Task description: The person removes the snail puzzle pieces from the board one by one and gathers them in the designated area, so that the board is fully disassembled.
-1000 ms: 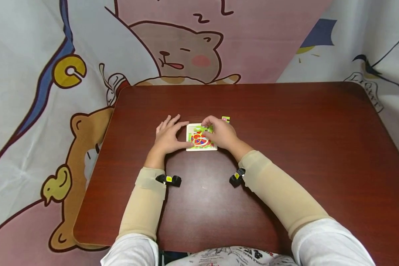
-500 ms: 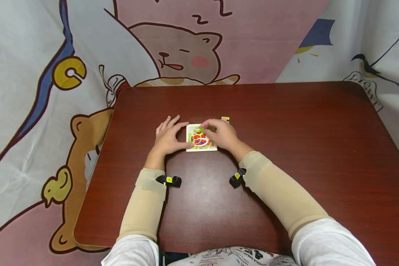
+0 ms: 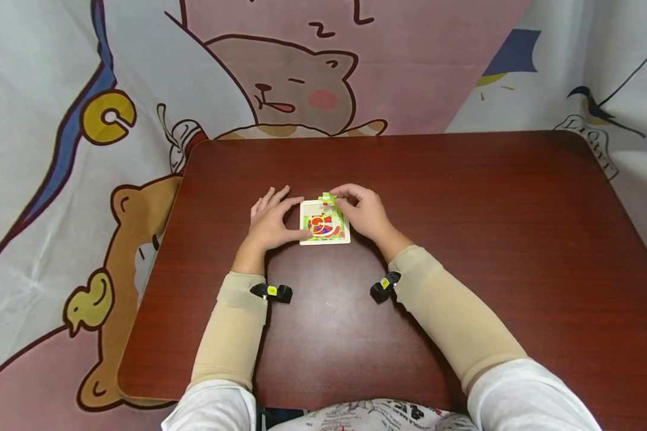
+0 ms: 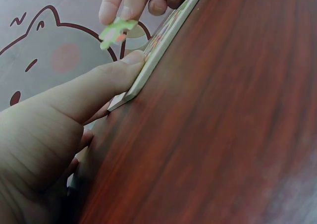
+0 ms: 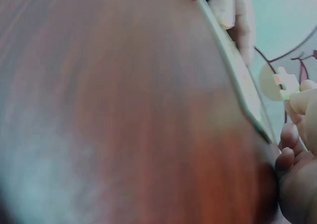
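A small jigsaw puzzle tray (image 3: 325, 242) with a pale rim lies on the table, a red and blue snail picture (image 3: 323, 226) showing in its lower part. At its left side rests my left hand (image 3: 269, 224), thumb pressing the near-left rim and index fingertip at the far-left corner, other fingers spread. My right hand (image 3: 368, 212) pinches a green jigsaw piece (image 3: 326, 199) between thumb and index finger, raised over the tray's far edge. In the left wrist view that jigsaw piece (image 4: 116, 33) hangs tilted above the tray (image 4: 143, 78).
The brown table (image 3: 490, 239) reaches far to the right of the tray. Behind it hangs a cloth (image 3: 410, 72) printed with cartoon animals. Black wrist cameras (image 3: 272, 291) sit on both forearms, low over the table.
My right hand has lifted a green jigsaw piece out of the tray's upper part and moved slightly away and up. A loose piece beyond that hand has gone out of sight. My left hand stays.
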### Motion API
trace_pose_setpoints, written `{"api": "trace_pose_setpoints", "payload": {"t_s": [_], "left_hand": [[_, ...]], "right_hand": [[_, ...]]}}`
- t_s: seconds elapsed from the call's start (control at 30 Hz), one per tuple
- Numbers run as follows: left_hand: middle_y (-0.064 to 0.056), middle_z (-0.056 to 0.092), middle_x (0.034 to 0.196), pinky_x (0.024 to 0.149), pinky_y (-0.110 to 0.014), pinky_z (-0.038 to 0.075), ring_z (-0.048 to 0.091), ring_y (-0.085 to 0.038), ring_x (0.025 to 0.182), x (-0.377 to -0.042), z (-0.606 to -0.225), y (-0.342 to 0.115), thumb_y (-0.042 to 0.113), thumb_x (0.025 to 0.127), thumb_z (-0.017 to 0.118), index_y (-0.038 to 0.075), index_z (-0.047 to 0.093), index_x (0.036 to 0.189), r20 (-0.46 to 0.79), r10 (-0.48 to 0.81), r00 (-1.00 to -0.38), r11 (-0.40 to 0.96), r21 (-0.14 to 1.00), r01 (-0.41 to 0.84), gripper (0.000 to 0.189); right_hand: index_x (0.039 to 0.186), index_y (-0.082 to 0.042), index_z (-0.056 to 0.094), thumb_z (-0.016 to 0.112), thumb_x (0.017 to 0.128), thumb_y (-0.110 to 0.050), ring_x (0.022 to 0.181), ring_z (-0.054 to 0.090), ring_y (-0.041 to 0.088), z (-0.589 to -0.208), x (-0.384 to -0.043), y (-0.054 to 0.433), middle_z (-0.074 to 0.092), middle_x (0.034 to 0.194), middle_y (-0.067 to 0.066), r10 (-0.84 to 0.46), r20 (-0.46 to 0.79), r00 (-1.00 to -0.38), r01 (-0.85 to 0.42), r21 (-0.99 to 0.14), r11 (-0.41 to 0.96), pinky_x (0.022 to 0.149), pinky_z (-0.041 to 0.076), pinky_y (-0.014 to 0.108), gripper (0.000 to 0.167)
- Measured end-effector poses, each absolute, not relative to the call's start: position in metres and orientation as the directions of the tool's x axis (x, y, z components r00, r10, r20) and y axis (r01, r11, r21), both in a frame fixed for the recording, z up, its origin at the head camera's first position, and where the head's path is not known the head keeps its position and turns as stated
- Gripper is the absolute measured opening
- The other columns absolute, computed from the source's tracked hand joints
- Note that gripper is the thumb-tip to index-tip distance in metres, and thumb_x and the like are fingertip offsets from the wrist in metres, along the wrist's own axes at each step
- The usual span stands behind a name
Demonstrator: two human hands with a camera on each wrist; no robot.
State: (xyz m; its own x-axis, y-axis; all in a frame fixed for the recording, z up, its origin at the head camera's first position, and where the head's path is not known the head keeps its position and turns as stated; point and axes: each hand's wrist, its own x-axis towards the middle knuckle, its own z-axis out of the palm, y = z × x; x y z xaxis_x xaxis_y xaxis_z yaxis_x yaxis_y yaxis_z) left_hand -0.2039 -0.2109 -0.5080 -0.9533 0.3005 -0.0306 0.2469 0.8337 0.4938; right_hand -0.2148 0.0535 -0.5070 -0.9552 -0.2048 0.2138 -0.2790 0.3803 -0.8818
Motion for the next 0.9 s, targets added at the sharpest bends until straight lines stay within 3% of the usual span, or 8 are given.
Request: {"api": "trace_pose_setpoints", "payload": {"t_s": [0.23,0.43,0.6,0.9], "left_hand": [[-0.003,0.026,0.176,0.125,-0.061,0.008,0.007,-0.032,0.164,-0.205,-0.509,-0.21,0.067,0.075,0.088,0.03,0.055,0.158,-0.027,0.311,-0.95,0.832,0.491,0.259,0.097],[-0.003,0.027,0.175,0.125,-0.06,0.008,0.008,-0.033,0.164,-0.205,-0.509,-0.211,0.067,0.074,0.088,0.03,0.056,0.158,-0.021,0.308,-0.951,0.834,0.486,0.259,0.097],[-0.003,0.027,0.175,0.125,-0.061,0.008,0.009,-0.033,0.163,-0.205,-0.508,-0.211,0.066,0.073,0.089,0.029,0.056,0.157,-0.023,0.31,-0.95,0.832,0.49,0.26,0.097],[-0.003,0.027,0.175,0.124,-0.061,0.009,0.009,-0.033,0.163,-0.206,-0.51,-0.214,0.066,0.074,0.089,0.029,0.057,0.157,-0.017,0.3,-0.954,0.834,0.489,0.254,0.096]], "right_hand": [[0.12,-0.011,0.081,0.073,0.103,-0.016,0.089,0.063,0.018,-0.501,-0.215,0.076,0.077,0.109,0.005,-0.111,0.23,-0.967,-0.256,-0.883,0.395,0.079,0.049,0.03,0.02],[0.114,-0.011,0.083,0.082,0.095,-0.019,0.077,0.057,0.017,-0.501,-0.216,0.11,0.078,0.099,0.005,-0.05,0.235,-0.971,-0.234,-0.88,0.413,0.068,0.044,0.024,0.021],[0.111,-0.009,0.082,0.091,0.088,-0.018,0.074,0.053,0.021,-0.504,-0.217,0.138,0.079,0.099,0.008,-0.042,0.24,-0.97,-0.224,-0.815,0.535,0.064,0.04,0.026,0.026],[0.117,-0.006,0.079,0.081,0.094,-0.015,0.08,0.058,0.024,-0.505,-0.226,0.154,0.076,0.1,0.012,-0.066,0.188,-0.98,-0.183,-0.717,0.673,0.072,0.044,0.034,0.024]]}}
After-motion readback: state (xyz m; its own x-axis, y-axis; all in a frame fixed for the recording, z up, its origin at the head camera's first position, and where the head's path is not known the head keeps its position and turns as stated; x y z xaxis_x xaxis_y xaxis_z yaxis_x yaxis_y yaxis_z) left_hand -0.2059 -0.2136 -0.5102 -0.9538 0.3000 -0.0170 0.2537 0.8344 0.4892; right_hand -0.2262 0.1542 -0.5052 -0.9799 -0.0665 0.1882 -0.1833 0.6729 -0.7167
